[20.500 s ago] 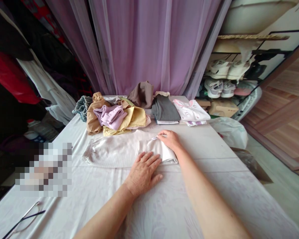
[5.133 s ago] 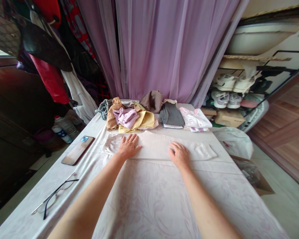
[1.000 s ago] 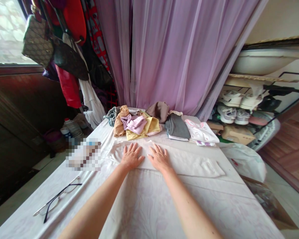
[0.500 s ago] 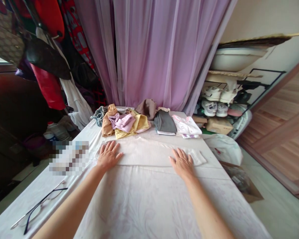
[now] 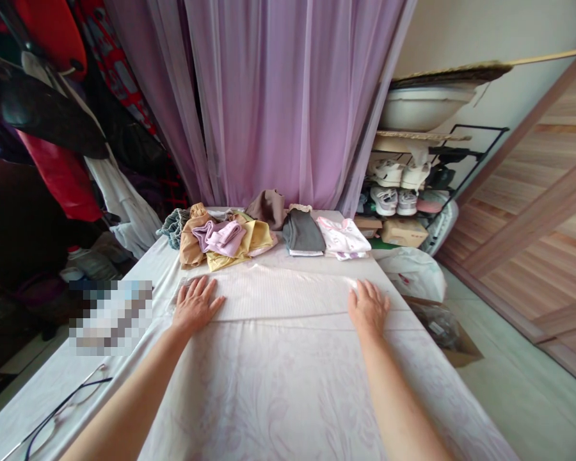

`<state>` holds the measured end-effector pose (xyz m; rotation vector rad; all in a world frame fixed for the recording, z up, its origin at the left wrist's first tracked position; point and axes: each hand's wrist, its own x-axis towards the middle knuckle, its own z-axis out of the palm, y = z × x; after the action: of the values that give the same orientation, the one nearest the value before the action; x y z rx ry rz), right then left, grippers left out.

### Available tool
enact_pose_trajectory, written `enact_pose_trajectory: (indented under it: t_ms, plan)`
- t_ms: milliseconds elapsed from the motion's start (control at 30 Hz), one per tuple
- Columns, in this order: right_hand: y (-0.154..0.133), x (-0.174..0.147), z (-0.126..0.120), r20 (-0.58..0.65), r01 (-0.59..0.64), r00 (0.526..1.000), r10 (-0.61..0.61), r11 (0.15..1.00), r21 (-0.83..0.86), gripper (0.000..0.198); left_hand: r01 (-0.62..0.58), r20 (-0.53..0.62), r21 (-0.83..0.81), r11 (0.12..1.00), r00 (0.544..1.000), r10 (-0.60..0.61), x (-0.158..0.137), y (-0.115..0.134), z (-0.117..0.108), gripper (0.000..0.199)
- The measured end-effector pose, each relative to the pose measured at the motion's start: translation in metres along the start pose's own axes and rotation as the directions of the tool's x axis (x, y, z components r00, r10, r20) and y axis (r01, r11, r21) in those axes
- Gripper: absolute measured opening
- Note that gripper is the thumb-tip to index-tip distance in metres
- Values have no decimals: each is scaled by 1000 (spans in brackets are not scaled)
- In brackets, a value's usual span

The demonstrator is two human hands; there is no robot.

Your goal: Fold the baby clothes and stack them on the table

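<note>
A pale, finely ribbed garment lies flat in a long strip across the white-covered table. My left hand rests palm down on its left end, fingers spread. On the right end lies my right hand, flat with the fingers apart, hiding that end of the cloth. Just beyond the strip is a loose heap with a lilac garment, a yellow one and a tan one. Right of the heap sit a folded dark grey garment and a folded white and pink one.
Eyeglasses lie at the table's left edge, near a blurred-out patch. A purple curtain hangs behind the table. Hanging bags and clothes crowd the left. To the right are a shoe rack and a cardboard box on the floor.
My right hand has slid outward to the right end of the ribbed garment. My left hand stays on the left end. The whole view has shifted slightly to the right.
</note>
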<state>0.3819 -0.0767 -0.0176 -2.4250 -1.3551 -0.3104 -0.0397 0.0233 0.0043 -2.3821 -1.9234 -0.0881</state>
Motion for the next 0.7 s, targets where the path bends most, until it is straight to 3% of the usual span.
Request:
enact_pose_trajectory:
  t_ms: [200,333,500,700]
  plan:
    - [28,10,0,56,-192,981,186,973,125,51,7,-31,18,1000,999,-7,2,-2,3,62]
    - [40,18,-2,31,-346,938,344,935,75,50,10,-43,17,1000,999,-9,1,-1,3,61]
    - [45,16,-3,58,-334,942,331,941,62,48,15,-49,33,999,999,-14,-1,3,1,61]
    - [45,10,-4,66,-369,928,368,929,11,60,31,-28,27,999,999,-30,-2,6,-3,62]
